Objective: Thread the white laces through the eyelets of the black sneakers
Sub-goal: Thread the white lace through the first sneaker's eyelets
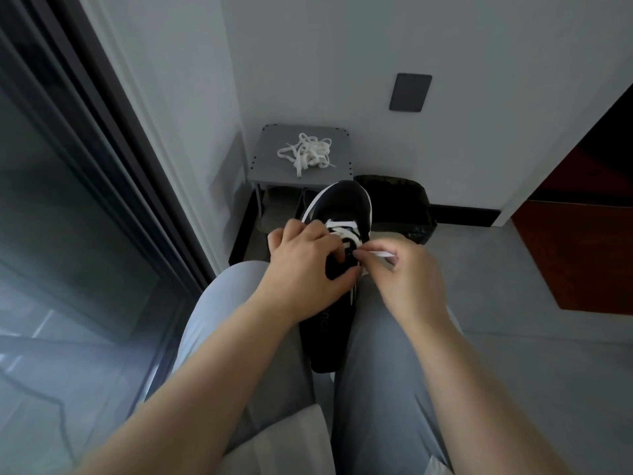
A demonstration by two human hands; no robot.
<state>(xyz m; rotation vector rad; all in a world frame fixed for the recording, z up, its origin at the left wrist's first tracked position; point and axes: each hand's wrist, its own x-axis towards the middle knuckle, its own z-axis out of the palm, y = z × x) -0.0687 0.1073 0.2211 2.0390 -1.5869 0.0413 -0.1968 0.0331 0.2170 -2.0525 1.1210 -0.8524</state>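
A black sneaker (337, 209) lies lengthwise between the person's thighs (373, 371) at the centre of the frame, toe toward the top. The left hand (305, 262) curls over its left side, fingers gripping near the eyelets. The right hand (411, 275) pinches the white lace (342, 223) just right of the sneaker (rows near the toe are already crossed). A second lace (308, 154) lies bundled on a grey stool (270, 166) above, beside a black bin (407, 197).
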